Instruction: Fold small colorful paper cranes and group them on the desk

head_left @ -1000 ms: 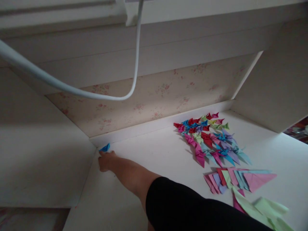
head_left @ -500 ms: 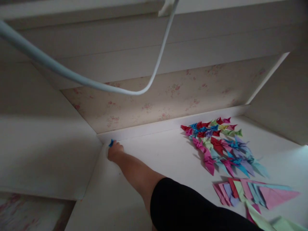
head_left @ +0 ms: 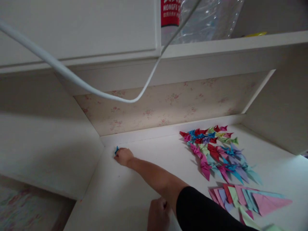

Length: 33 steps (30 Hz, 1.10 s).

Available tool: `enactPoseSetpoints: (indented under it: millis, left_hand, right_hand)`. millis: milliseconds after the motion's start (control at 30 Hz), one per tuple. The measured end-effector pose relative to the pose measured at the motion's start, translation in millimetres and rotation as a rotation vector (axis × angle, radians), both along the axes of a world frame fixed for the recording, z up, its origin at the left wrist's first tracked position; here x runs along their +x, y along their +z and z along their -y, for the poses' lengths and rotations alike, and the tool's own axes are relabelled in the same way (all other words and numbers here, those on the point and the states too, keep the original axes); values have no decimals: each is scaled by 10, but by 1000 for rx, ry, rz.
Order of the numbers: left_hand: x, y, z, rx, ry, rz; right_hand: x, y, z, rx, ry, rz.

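My right hand (head_left: 124, 156) reaches far out to the left back corner of the white desk (head_left: 120, 195). Its fingers are pinched on a small blue folded paper piece (head_left: 116, 150), which sticks out at the fingertips near the back ledge. A black sleeve covers the upper arm. My left hand (head_left: 157, 214) rests on the desk at the bottom edge, fingers curled into a fist; its inside is hidden. A cluster of colourful folded paper cranes (head_left: 214, 149) lies at the right, well away from both hands.
Folded paper triangles (head_left: 250, 197) in several colours lie fanned out in front of the cranes. A white cable (head_left: 72, 78) hangs across the view. Above, a shelf (head_left: 216, 45) holds a red-labelled packet (head_left: 170, 14) and clear plastic. Side panels wall in the desk left and right.
My right hand has closed over the blue piece and drawn it slightly out of the corner. My left hand has come into view at the bottom. The view has tilted up.
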State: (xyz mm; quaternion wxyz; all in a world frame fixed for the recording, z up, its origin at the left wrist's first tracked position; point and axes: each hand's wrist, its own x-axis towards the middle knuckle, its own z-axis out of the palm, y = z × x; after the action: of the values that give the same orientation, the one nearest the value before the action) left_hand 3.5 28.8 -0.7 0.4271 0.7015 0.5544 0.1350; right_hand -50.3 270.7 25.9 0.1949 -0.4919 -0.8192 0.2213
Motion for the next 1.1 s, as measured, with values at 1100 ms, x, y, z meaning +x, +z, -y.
enactPoseSetpoints:
  millis: [1100]
  left_hand:
    - [555,-151,28,213,267,312]
  right_hand:
    - [2626,-617,2656,-250,-571,-1099]
